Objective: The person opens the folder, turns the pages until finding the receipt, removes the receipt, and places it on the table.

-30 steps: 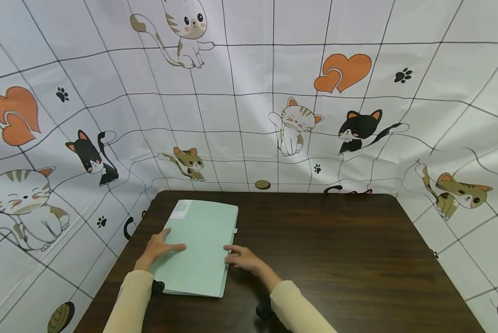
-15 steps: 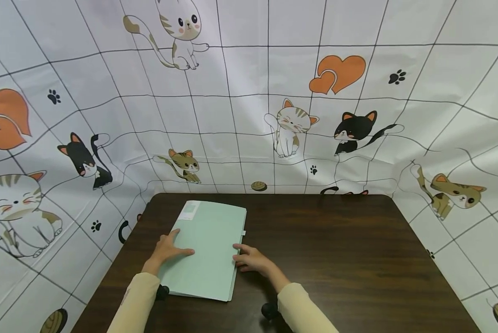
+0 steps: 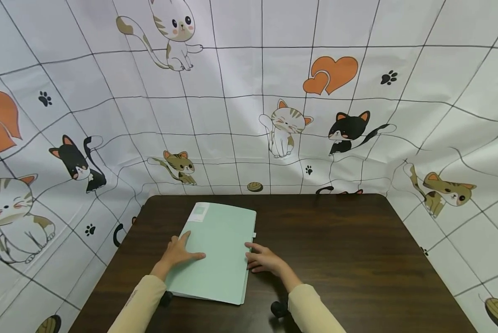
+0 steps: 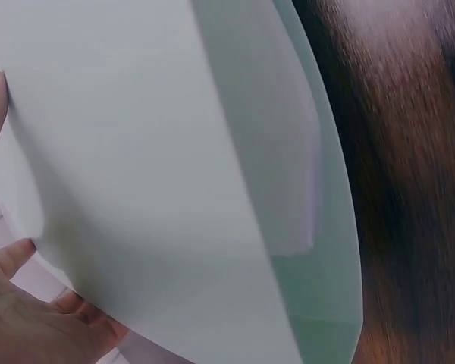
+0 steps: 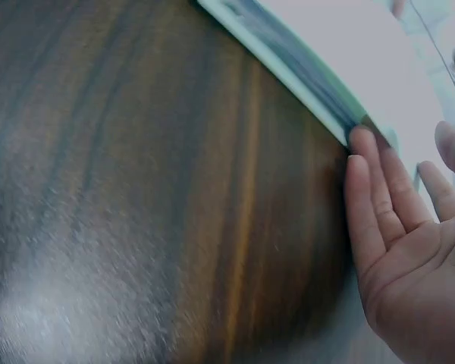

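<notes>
A pale green file folder (image 3: 216, 252) lies flat on the table, a white label (image 3: 199, 212) at its upper left corner. My left hand (image 3: 177, 254) rests spread on its left side, thumb and index finger on the cover and the other fingers along the edge. In the left wrist view, that hand (image 4: 42, 322) touches the folder's edge, and the near side of the cover (image 4: 152, 152) gapes over an inner sheet. My right hand (image 3: 267, 260) touches the right edge with its fingertips. The right wrist view has its fingers (image 5: 364, 201) nearly straight against the folder's layered edge (image 5: 303, 83).
The dark wooden table (image 3: 336, 259) extends to the right of the folder. A white wall covering (image 3: 240, 115) with cartoon cats surrounds the back and sides. A small tab (image 3: 254, 235) juts from the folder's right edge. Black wrist devices (image 3: 279, 309) hang below the sleeves.
The folder has slid to the right across the table, with both hands moving along at its sides. The head view has shifted slightly to the right.
</notes>
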A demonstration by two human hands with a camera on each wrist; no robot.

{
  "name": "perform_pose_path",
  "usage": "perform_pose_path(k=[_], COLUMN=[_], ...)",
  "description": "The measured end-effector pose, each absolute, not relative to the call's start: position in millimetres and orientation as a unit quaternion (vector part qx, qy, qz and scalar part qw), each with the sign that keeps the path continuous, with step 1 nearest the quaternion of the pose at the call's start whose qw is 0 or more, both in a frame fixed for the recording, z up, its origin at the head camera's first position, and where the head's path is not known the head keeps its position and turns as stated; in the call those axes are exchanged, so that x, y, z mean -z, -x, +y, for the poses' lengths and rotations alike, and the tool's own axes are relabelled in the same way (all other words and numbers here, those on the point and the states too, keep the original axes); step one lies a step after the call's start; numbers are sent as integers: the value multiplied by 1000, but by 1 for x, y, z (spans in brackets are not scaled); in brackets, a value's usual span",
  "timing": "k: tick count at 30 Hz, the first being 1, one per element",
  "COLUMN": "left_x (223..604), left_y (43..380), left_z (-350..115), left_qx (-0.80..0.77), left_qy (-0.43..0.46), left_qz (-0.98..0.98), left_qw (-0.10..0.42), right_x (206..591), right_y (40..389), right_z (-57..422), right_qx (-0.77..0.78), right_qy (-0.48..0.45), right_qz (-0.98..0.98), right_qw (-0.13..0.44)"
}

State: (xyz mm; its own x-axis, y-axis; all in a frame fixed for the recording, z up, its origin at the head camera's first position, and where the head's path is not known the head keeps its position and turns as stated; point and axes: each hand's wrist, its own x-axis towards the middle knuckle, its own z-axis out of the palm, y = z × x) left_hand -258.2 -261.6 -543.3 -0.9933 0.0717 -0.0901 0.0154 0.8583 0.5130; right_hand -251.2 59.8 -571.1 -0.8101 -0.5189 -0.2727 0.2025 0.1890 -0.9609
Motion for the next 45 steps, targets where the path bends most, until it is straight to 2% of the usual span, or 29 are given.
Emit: perform_pose_path(k=[10,15,24,32,38,45], left_x=[551,556,558,559,560,566], left_y=[262,257,251,246,245,241], left_z=[-239,-226,-203,-184,-173,-160], left_qx=[-282,-308,-339,-373,-380,-394], left_qy=[-34,-42,-76,-117,-98,-103], left_qz=[957,949,934,919,917,911], left_qw=[59,56,81,55,71,60], right_x=[575,577,577,578,579,581], right_y=[253,252,251,249,248,248], right_z=[99,122,162,184,193,203], right_qx=[643,647,647,647,649,645], right_qy=[84,85,90,82,63,40], right_qz=[706,697,685,691,700,715], right_qw=[284,298,323,312,291,267])
